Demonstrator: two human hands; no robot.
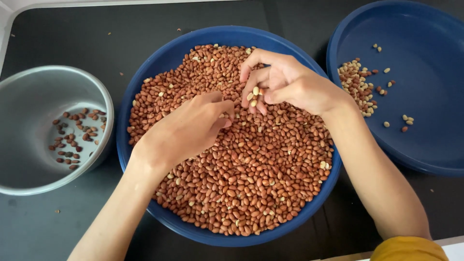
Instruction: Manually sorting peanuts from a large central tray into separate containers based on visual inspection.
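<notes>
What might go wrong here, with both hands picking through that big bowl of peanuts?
1. The right hand cups a few pale, skinless peanuts loosely; they could slip back into the red-skinned heap and be lost.
2. The heap lies close to the rim of the big blue bowl, so a sweep of the left hand may push peanuts over it.
3. The grey bowl and blue plate hold different sorts; a mix-up seems possible.

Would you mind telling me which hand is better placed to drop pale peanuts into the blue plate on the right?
Probably the right hand: it already cups several pale peanuts and is nearer the blue plate. The left hand rests on the red peanuts, farther away.
</notes>
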